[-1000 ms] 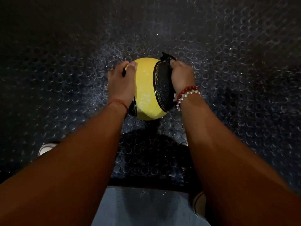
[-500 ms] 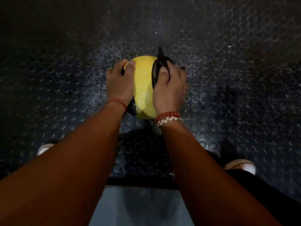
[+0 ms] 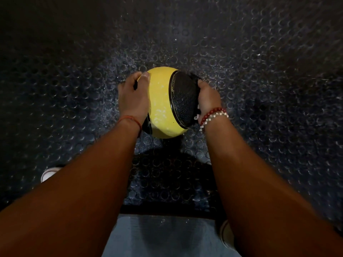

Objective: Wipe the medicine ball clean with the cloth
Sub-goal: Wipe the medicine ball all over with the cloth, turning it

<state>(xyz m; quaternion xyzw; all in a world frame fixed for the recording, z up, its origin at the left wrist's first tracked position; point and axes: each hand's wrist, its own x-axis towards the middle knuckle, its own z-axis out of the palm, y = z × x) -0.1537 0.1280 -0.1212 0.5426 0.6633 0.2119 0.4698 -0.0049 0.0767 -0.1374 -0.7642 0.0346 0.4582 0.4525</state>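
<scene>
While the medicine ball (image 3: pixel 161 101) sits down on the floor (image 3: pixel 259 89) straight ahead of you, it shows a smooth yellow band flecked with pale scuffs between two black, pebble-grained round panels. Your left hand (image 3: pixel 132 99) grips its left side, fingers curled over the far edge and thumb lying on the yellow. Your right hand (image 3: pixel 208 97) is closed on a dark cloth (image 3: pixel 194 78), pressing it against the outer rim of the right black panel; only a crumpled tuft of it pokes out above your fingers. A thin red thread (image 3: pixel 130 119) rings your left wrist; red and white bead bracelets (image 3: pixel 213 115) ring the right. Beneath lies dark rubber flooring embossed with raised rings. Nearer you sits a smoother blue-grey mat (image 3: pixel 167 236), with a white shoe (image 3: pixel 49 173) off to the left.
</scene>
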